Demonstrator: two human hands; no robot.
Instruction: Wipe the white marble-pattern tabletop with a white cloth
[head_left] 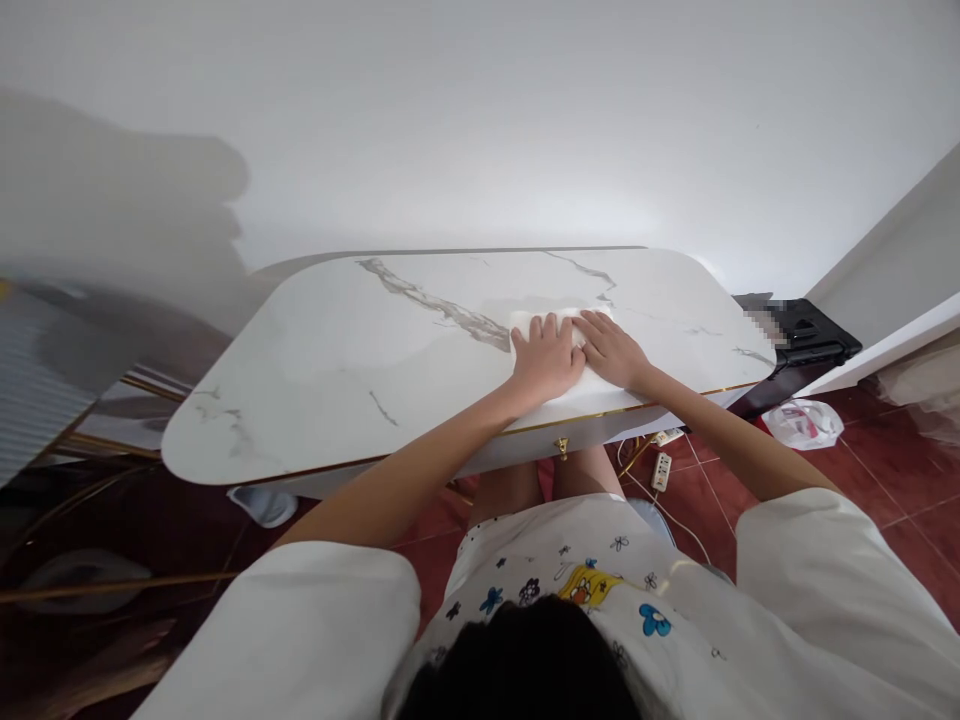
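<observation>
A white sheet [591, 386], either tissue or thin cloth, lies spread on the white marble-patterned tabletop [315, 350], right of the middle. My left hand [547, 360] rests palm down on it, fingers spread. Close beside it, my right hand [613, 350] lies flat on the sheet's right part, its fingers stretched out to the left. The two hands nearly touch at the thumbs. Much of the sheet is hidden under them. A gold trim runs along the table's front edge, and below it is a small gold knob [562, 448].
A white wall [480, 150] stands behind the table. To the right are a black case-like object [817, 335] and a white plastic bag [806, 424]. Power strips [661, 471] with cables lie on the red tiled floor [892, 470]. A slipper-like white item [264, 505] is at the lower left.
</observation>
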